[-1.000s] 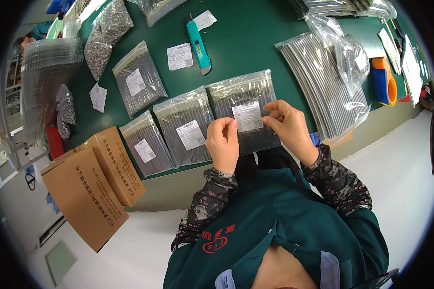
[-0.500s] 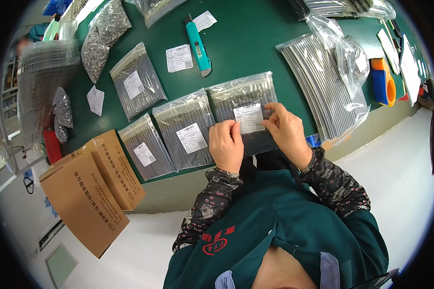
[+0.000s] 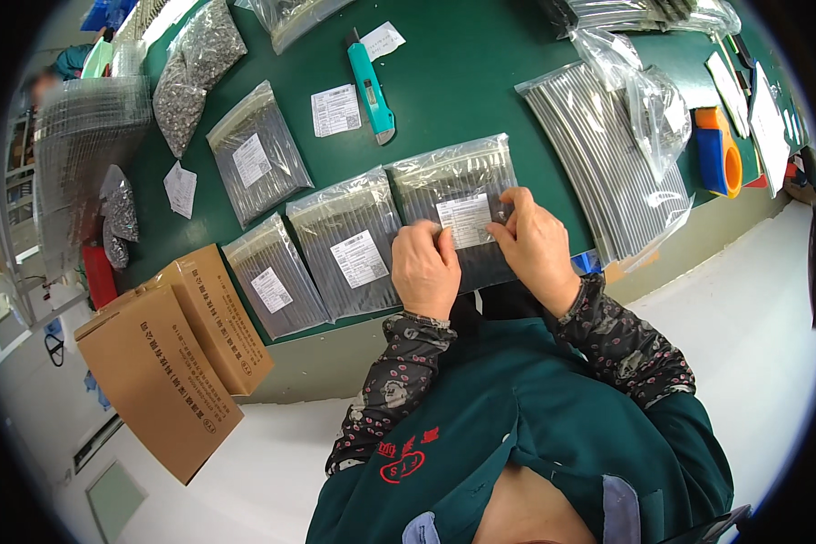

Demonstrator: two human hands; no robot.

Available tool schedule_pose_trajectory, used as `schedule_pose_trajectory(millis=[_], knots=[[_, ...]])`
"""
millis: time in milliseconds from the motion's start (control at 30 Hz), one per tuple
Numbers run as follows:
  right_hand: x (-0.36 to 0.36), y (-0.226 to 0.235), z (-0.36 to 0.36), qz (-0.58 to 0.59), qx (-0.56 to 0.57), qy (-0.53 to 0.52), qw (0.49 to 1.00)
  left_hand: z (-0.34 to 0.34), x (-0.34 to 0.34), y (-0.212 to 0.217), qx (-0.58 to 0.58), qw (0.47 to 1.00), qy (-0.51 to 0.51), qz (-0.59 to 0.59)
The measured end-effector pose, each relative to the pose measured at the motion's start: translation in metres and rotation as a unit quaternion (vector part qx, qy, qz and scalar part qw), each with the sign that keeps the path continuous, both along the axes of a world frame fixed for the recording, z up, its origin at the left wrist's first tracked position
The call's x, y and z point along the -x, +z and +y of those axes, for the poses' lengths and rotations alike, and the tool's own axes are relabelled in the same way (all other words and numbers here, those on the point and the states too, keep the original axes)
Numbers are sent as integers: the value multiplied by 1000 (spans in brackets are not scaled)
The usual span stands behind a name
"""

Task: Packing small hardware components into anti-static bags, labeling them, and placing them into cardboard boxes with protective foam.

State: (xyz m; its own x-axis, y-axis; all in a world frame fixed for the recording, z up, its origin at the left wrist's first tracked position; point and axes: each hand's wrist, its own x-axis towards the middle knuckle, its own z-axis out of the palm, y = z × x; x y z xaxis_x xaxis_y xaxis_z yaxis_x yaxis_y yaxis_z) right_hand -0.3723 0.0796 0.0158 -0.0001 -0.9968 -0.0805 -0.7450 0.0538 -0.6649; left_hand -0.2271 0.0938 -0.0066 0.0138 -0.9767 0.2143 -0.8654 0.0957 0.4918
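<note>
Labelling of a clear bag (image 3: 453, 195) of thin dark rods, which lies flat at the near edge of the green tabletop (image 3: 462, 100), directly in front of the person. Both hands rest on its white label (image 3: 467, 219): the left hand (image 3: 424, 269) presses the label's left edge with fingers curled and flat, while the right hand (image 3: 537, 245) pinches the right edge between thumb and fingertips. Neither hand lifts the bag. The step in hand appears to be smoothing the label down; the next move probably calls for an even press across it, so that no corner stays raised.

Left of this bag lie two like bags, already labelled (image 3: 349, 245) (image 3: 276, 281), and a fourth (image 3: 258, 163) farther left and beyond. Beyond the bag lie a teal utility knife (image 3: 372, 86) and a loose label sheet (image 3: 335, 111). To its right lies a large open bag of long rods (image 3: 607, 154), then an orange tape dispenser (image 3: 721, 150). Far left, below the tabletop's edge, stand two cardboard boxes (image 3: 159, 381) on a pale floor (image 3: 762, 317).
</note>
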Motion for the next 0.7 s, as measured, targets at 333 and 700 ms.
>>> schedule_pose_trajectory(millis=[333,700], knots=[[20,-9,-2,15,-4,-113,994,0,-10,4,0,1000,0,2],[80,38,-10,-31,152,-55,986,-9,-10,33,-20,994,-111,-6]])
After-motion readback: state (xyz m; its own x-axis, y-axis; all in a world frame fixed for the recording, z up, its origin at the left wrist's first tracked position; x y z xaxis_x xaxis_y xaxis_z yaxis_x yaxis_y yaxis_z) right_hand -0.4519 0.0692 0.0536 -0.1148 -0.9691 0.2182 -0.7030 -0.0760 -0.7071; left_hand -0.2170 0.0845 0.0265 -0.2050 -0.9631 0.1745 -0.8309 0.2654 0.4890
